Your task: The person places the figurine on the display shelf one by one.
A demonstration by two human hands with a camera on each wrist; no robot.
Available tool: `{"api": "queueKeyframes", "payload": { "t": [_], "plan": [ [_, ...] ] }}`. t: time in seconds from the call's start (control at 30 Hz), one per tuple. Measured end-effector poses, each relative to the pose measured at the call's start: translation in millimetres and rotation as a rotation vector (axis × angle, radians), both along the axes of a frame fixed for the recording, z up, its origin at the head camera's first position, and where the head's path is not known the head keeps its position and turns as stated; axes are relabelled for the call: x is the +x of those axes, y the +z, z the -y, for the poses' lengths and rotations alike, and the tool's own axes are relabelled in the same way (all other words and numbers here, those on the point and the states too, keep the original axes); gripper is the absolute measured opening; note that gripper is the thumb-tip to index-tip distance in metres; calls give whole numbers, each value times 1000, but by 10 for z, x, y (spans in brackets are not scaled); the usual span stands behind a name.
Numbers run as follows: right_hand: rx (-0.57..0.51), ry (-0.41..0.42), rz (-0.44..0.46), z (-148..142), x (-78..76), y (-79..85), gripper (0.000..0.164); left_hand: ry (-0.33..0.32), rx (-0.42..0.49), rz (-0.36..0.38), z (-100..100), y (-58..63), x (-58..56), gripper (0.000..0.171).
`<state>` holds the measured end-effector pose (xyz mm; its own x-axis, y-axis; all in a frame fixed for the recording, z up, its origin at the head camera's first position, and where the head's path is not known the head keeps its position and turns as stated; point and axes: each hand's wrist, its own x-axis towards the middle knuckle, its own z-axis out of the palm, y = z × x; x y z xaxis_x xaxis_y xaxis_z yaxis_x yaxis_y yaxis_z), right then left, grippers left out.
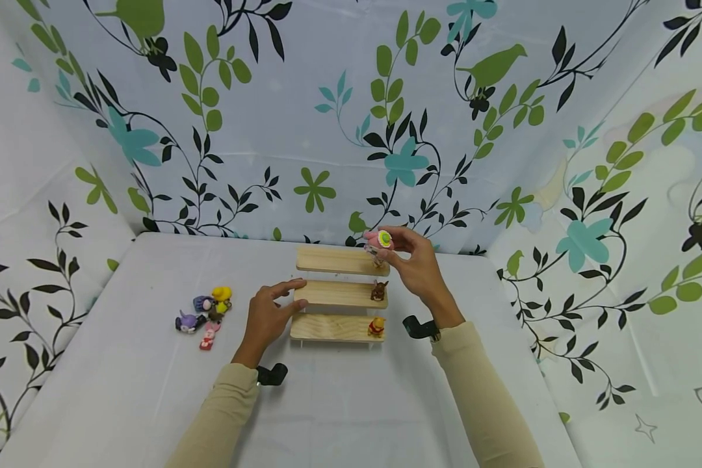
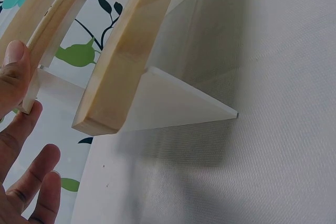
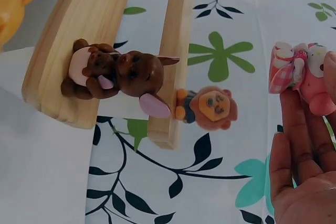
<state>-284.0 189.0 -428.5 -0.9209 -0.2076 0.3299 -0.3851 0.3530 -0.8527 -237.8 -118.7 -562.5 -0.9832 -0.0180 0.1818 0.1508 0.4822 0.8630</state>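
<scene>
Cloth printed with green, black and teal foliage (image 1: 210, 159) hangs behind a white-covered table (image 1: 117, 390) as your right hand (image 1: 415, 263) pinches a small pink-and-white figurine in checked clothing (image 3: 307, 74) between thumb and fingers, near the top plank's right end. Your left hand (image 1: 269, 318) grips the middle plank's left end on a three-step pale wooden stand with white supports (image 1: 333, 328), thumb in front, forefinger behind. Nearest the pink piece, and apart from it, a brown-maned lion figurine (image 3: 212, 107) occupies the top plank; below come a brown, large-eared kangaroo figurine (image 1: 378, 290) and a yellow bear figurine in red (image 1: 376, 327), all at right ends. Farther left lies a cluster of purple, yellow and pink figurines (image 1: 222, 294). Good handling likely means bracing the stand lightly, keeping your knuckles off the lion, and releasing only once the base sits flat.
</scene>
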Motion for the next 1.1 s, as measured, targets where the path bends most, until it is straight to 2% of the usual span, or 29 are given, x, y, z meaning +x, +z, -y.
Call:
{"api": "queueKeyframes", "payload": {
  "t": [0.27,0.57,0.73,0.9,1.1],
  "plan": [
    [75,39,-3,138,-78,11,41,-2,3,-5,-4,20,12,45],
    [177,80,-12,246,-174,-52,39,2,-3,0,3,6,13,44],
    [209,81,30,305,-202,-71,36,-2,4,-1,1,14,16,45],
    [228,85,77,355,-223,-83,40,1,5,-2,-5,26,17,45],
    [265,71,73,384,-249,-97,40,8,-2,6,-15,33,11,45]
  ]
}}
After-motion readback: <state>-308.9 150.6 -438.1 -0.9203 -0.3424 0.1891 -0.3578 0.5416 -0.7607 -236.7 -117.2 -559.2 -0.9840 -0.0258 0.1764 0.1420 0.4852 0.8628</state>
